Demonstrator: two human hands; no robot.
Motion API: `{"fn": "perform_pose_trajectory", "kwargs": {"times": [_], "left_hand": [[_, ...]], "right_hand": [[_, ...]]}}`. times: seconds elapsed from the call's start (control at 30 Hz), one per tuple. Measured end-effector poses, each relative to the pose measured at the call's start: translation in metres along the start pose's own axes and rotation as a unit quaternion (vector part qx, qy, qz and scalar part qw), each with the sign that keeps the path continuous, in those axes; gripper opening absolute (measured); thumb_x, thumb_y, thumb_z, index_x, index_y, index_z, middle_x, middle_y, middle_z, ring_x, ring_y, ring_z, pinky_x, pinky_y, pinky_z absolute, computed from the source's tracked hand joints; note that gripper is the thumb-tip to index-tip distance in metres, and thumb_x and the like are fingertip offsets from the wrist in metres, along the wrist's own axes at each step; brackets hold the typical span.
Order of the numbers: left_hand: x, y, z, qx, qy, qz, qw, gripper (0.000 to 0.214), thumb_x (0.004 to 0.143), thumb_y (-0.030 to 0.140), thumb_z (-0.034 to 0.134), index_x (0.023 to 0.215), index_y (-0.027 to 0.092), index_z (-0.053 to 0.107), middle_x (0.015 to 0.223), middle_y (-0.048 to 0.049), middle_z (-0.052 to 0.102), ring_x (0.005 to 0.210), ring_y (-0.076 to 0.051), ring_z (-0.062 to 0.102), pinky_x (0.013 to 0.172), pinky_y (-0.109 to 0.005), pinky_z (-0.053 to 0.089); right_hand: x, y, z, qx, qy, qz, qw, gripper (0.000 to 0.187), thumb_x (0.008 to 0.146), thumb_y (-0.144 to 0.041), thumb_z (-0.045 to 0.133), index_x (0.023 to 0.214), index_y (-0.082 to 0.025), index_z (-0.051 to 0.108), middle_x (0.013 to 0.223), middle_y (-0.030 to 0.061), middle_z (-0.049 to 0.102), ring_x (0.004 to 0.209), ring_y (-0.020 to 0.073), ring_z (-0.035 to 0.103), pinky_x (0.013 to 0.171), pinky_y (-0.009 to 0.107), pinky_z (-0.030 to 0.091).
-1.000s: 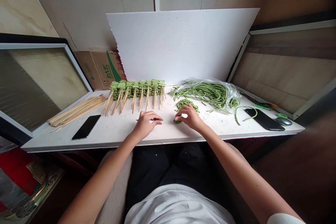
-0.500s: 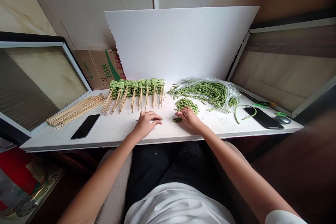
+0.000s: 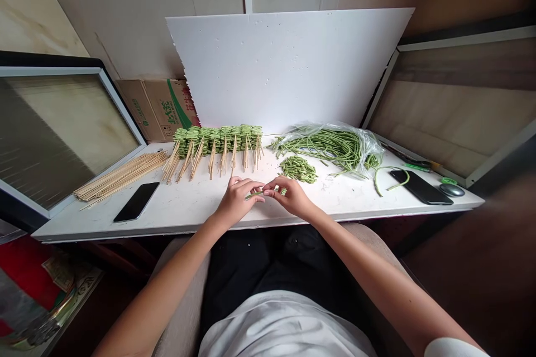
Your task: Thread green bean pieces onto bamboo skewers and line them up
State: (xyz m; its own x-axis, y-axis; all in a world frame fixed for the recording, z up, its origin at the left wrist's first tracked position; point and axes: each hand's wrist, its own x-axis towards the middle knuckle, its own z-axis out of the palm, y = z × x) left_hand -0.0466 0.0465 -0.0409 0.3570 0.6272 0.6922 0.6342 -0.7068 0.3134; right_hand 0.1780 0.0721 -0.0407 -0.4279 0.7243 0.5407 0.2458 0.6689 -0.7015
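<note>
Hands: left hand (image 3: 237, 201) and right hand (image 3: 291, 196) were just apart, above the white table (image 3: 176, 218), near its front edge.
Fingers: both hands' fingers were pinched together, clamped on one bean skewer (image 3: 256, 194).
Skewer: it lay level between the hands, just off the tabletop.
Beyond: cut green beans (image 3: 298, 169) sat just past the right hand; a row of bean skewers (image 3: 218, 150) stood past the left.
Edges: loose bamboo skewers (image 3: 121, 175) lay near the table's left end, and a bag of long green beans (image 3: 330, 145) lay against a white foam board (image 3: 285, 67).
</note>
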Motion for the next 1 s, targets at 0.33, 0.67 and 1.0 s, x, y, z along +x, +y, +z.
{"fn": "perform_pose_trajectory", "kwargs": {"times": [0.33,0.67,1.0], "left_hand": [[0.002,-0.014,-0.010,0.037,0.032,-0.025,0.999,0.008,0.097,0.033,0.080,0.101,0.026,0.080,0.101,-0.0032,0.084,0.089,-0.022,0.076,0.100,-0.043,0.043],[0.003,0.001,-0.006,0.020,0.006,-0.003,1.000,0.003,0.098,0.028,0.078,0.098,0.026,0.080,0.099,-0.0028,0.085,0.088,-0.022,0.077,0.099,-0.044,0.041],[0.003,0.016,-0.007,0.004,0.009,-0.017,1.000,0.021,0.102,0.021,0.069,0.083,0.025,0.077,0.085,0.0002,0.083,0.078,-0.019,0.073,0.095,-0.044,0.040]], "right_hand": [[0.001,0.011,-0.006,-0.009,0.055,-0.014,0.998,0.037,0.094,-0.059,0.077,0.108,-0.025,0.082,0.096,0.0095,0.078,0.096,0.0263,0.069,0.077,0.038,0.058],[-0.004,0.003,0.006,-0.027,0.054,-0.059,0.996,0.027,0.099,-0.050,0.075,0.110,-0.027,0.080,0.097,0.0086,0.078,0.095,0.0256,0.067,0.078,0.038,0.056],[-0.006,-0.003,0.009,-0.028,0.079,-0.075,0.994,0.017,0.099,-0.037,0.075,0.086,-0.026,0.077,0.082,0.0070,0.074,0.091,0.0273,0.061,0.084,0.043,0.053]]}}
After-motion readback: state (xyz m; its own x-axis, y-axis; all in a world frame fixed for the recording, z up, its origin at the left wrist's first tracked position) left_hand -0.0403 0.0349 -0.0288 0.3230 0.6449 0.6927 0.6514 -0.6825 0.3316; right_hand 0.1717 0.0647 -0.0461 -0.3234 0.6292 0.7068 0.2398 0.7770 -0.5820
